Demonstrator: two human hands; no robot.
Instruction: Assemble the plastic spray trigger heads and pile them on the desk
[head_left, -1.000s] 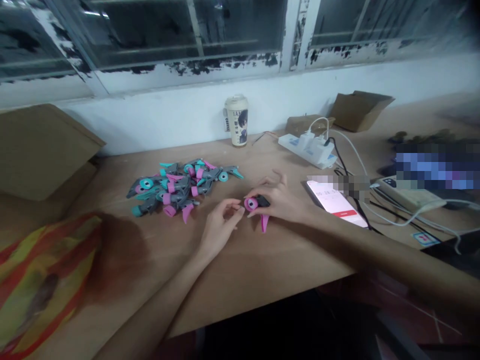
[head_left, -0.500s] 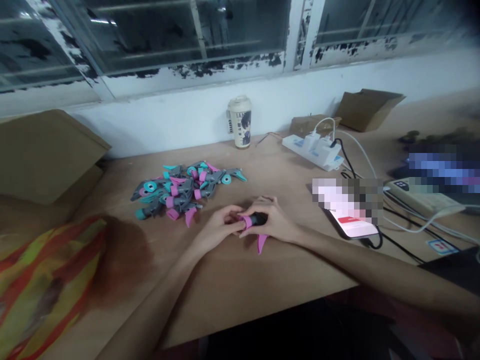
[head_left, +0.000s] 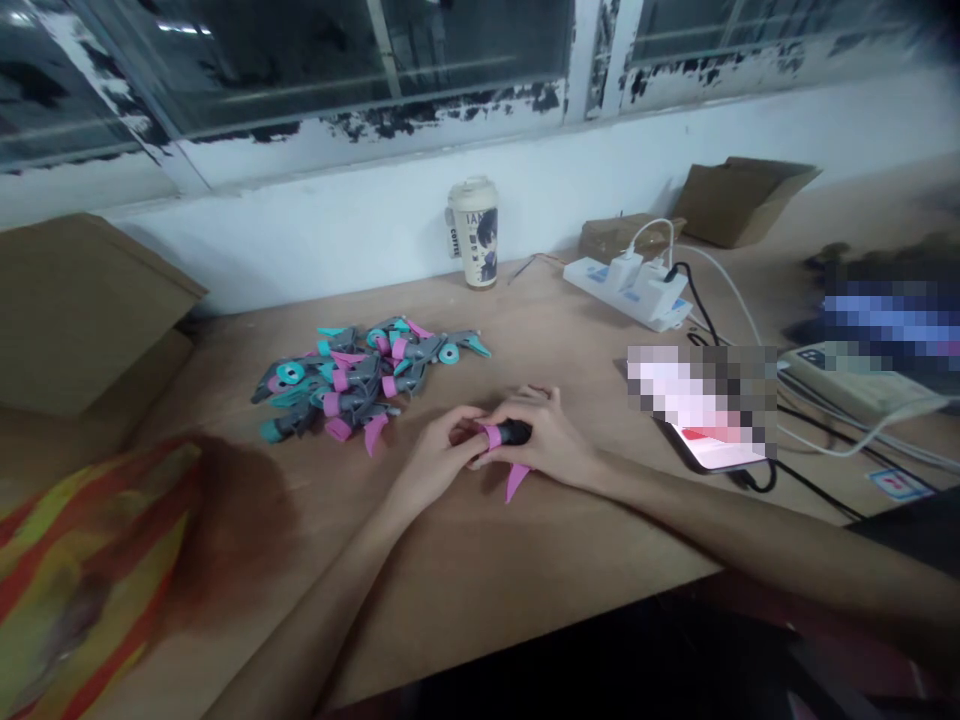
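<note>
A dark grey trigger sprayer head (head_left: 514, 432) with a pink collar and a pink trigger is held between my hands, just above the table. My right hand (head_left: 559, 440) wraps over its grey body, with the pink trigger sticking out below the palm. At the collar end, my left hand (head_left: 439, 455) is closed, thumb and fingers pinching by the pink ring. What lies inside the left fingertips is hidden. To the left sits a pile of similar sprayer heads (head_left: 352, 378), grey with pink or teal collars and triggers.
A lidded coffee cup (head_left: 475, 240) stands by the wall. On the right are a white power strip (head_left: 626, 292), a lit phone (head_left: 705, 420) and several cables. A cardboard box (head_left: 82, 310) and a red-yellow striped bag (head_left: 90, 590) occupy the left of the wooden table (head_left: 480, 590).
The view has shifted slightly. Both hands keep their hold on the sprayer head, whose pink trigger now slants a little more to the left.
</note>
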